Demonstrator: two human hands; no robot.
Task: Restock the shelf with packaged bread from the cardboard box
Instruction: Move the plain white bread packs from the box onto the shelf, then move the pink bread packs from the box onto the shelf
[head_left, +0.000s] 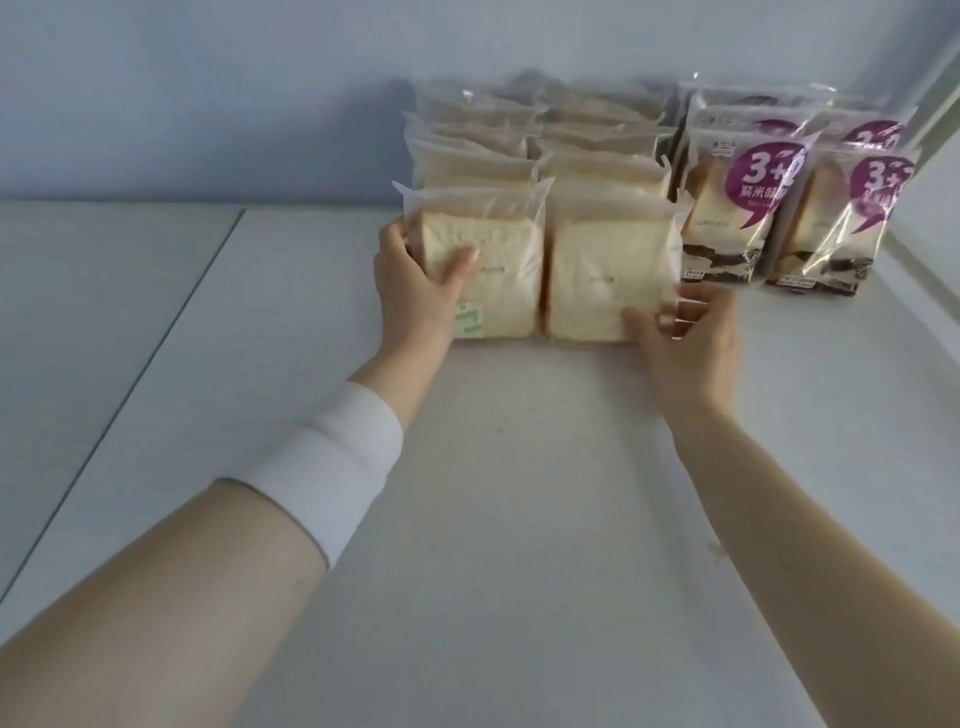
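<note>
Two clear packs of white sliced bread stand side by side at the front of two rows on the white shelf (519, 467). My left hand (415, 275) grips the left front pack (498, 270), thumb across its face and fingers behind its left edge. My right hand (685, 332) holds the right front pack (608, 280) at its lower right corner, thumb on the front. Several more clear packs (545, 140) line up behind them toward the wall. The cardboard box is out of view.
Bread packs with purple labels (737, 208) stand in two rows to the right, close to the right front pack. A pale wall (260, 78) closes the back. A seam (156, 338) runs diagonally across the shelf on the left. A white band wraps my left forearm.
</note>
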